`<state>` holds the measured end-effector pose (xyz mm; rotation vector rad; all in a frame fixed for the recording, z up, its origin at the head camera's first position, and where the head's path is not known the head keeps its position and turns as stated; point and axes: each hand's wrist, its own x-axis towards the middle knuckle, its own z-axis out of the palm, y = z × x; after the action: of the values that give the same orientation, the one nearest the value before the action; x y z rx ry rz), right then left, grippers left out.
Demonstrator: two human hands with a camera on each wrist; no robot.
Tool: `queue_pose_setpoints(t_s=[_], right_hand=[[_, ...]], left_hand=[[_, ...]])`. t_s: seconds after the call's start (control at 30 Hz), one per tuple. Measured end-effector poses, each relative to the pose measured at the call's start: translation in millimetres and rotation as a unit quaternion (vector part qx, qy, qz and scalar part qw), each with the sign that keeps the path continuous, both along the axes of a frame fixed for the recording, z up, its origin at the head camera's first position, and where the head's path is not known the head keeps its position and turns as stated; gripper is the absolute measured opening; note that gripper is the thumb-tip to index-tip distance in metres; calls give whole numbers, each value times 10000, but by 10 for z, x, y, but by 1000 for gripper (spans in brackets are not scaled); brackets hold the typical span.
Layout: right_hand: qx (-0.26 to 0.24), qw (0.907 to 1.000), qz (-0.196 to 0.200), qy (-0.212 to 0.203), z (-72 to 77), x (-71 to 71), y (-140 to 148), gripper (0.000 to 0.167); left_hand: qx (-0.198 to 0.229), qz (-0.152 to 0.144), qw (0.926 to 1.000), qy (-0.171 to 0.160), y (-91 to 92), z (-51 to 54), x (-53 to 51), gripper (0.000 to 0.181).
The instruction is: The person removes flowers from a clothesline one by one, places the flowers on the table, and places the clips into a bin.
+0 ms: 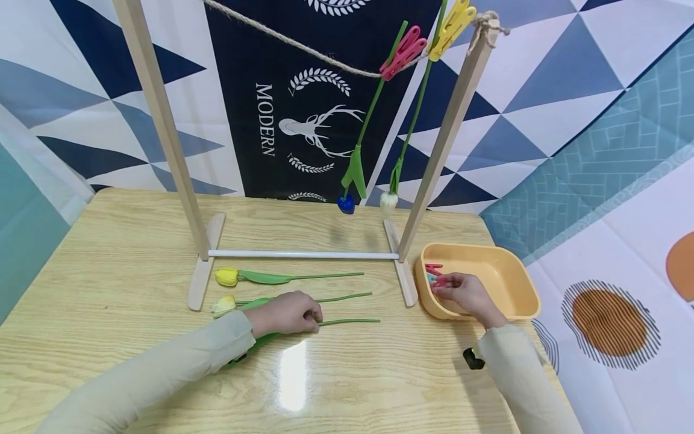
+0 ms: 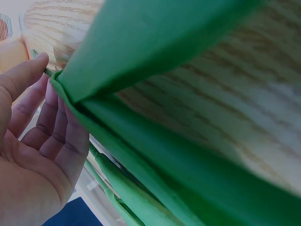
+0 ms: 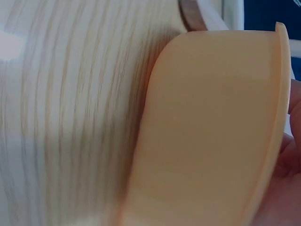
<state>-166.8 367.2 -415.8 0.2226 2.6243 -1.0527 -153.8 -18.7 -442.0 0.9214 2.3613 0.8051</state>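
Note:
My left hand point(image 1: 290, 312) pinches the stem of the nearest artificial tulip point(image 1: 349, 321) between thumb and fingers; in the left wrist view its green leaves point(image 2: 155, 155) fill the foreground. The sleeve hides that tulip's bloom. Just beyond it lie a pale yellow tulip point(image 1: 224, 304) and a bright yellow tulip point(image 1: 226, 276). Inside the orange-yellow plastic bin point(image 1: 504, 271), my right hand point(image 1: 463, 293) holds a pinkish-red clothespin point(image 1: 441, 282) at the fingertips. Another red clothespin point(image 1: 433, 266) and a light blue one lie beside it. In the right wrist view, the bin wall point(image 3: 211, 117) covers the fingertips.
A wooden frame with two posts point(image 1: 170, 138) and a white crossbar point(image 1: 303, 255) stands behind the tulips. From its rope point(image 1: 293, 42) hang a blue tulip point(image 1: 346, 204) under a pink clothespin point(image 1: 403, 54) and a white tulip point(image 1: 388, 202) under a yellow clothespin point(image 1: 452, 29).

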Motion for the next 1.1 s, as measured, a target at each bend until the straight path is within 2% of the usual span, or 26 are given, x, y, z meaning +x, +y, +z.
queue_pose_setpoints(t_s=[0.07, 0.17, 0.3, 0.43, 0.77, 0.9, 1.1], right_hand=[[545, 9983, 189, 123, 12, 6, -20, 35], [1302, 9896, 541, 294, 25, 13, -56, 29], [1868, 9780, 880, 306, -13, 7, -66, 21], [2017, 9734, 1049, 297, -42, 6, -63, 16], [2068, 9714, 1124, 308, 6, -3, -84, 17], [2132, 9701, 1094, 374, 41, -2, -109, 20], [2208, 9705, 885, 396, 163, 8, -164, 35]], left_hand=[[-4, 14, 10000, 6, -10, -10, 6, 12], [10, 19, 10000, 20, -25, -24, 15, 11], [38, 14, 10000, -9, -44, -26, 32, 11], [54, 30, 10000, -31, -75, -25, 43, 12], [59, 16, 9999, 88, -187, -12, 23, 11], [22, 19, 10000, 88, -219, 9, 19, 11], [-90, 153, 9998, -15, -258, 59, 23, 13]])
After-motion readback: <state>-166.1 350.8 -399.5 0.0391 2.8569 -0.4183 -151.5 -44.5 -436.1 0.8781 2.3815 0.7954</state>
